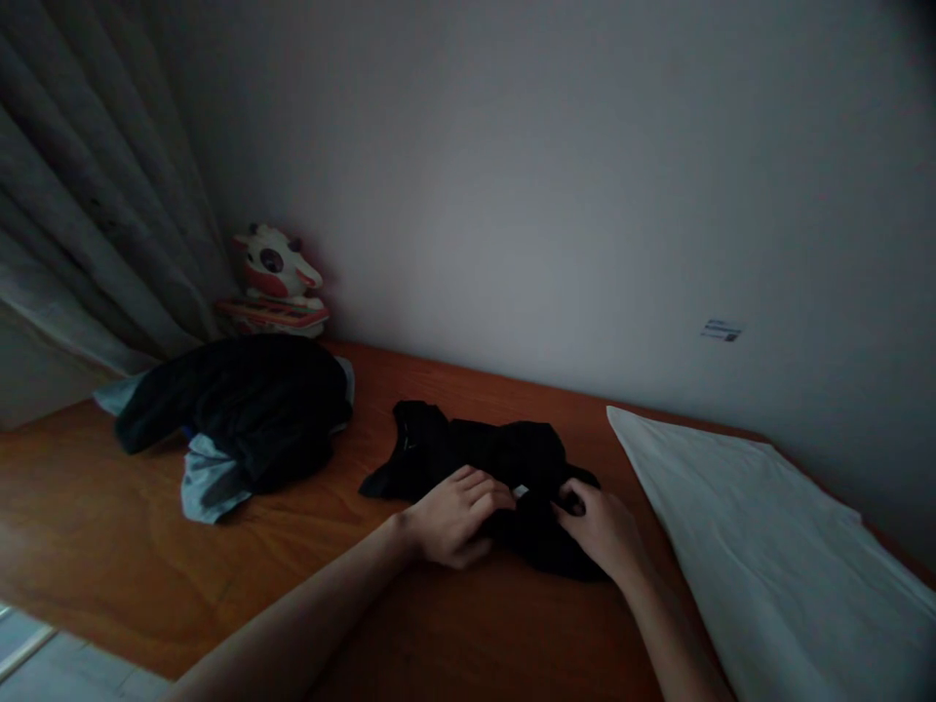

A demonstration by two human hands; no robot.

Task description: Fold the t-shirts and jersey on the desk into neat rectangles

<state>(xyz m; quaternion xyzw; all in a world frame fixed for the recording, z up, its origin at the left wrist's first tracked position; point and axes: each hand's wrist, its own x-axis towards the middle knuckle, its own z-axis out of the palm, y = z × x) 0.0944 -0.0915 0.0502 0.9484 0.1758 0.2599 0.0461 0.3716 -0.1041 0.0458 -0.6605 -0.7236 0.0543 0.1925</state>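
Note:
A black garment (504,444) lies bunched on the wooden tabletop in front of me, with a small white tag (520,491) showing near its middle. My left hand (460,515) rests over its near left part, fingers curled down into the cloth and their tips hidden. On the garment's right side, my right hand (596,522) pinches the dark fabric between thumb and fingers. The black cloth is too dark to make out its exact kind.
To the left sits a heap of dark and light-grey clothing (255,409). Behind it stands a cow-shaped toy keyboard (278,278) near the curtain (88,185). A white cloth (760,526) is spread at the right. The wall (512,195) rises behind the wooden tabletop (132,526).

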